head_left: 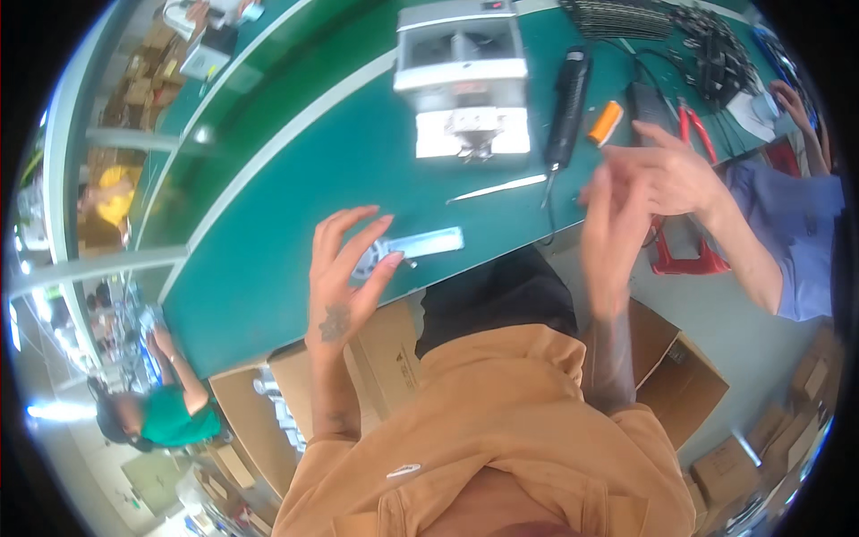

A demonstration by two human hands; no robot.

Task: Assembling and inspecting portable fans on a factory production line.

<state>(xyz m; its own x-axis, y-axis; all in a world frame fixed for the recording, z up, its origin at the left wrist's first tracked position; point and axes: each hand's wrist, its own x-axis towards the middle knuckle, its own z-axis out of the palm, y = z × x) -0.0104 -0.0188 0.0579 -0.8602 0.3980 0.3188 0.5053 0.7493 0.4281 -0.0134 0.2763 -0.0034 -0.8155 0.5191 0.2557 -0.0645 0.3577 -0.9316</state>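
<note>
My left hand is at the table's near edge, its thumb and fingers closed around the rounded end of a pale grey-blue part with a long flat arm. The part's arm points right along the green table, and a small dark screw-like piece shows beside my thumb. To the right, my right hand is raised past the table edge, blurred. Its fingers overlap a co-worker's hand reaching in from the right. Whether anything lies between these two hands is hidden.
A white box-shaped machine stands on the green table. Right of it lie a black electric screwdriver, a thin white pointed tool, an orange object and red-handled pliers. Cardboard boxes stand below.
</note>
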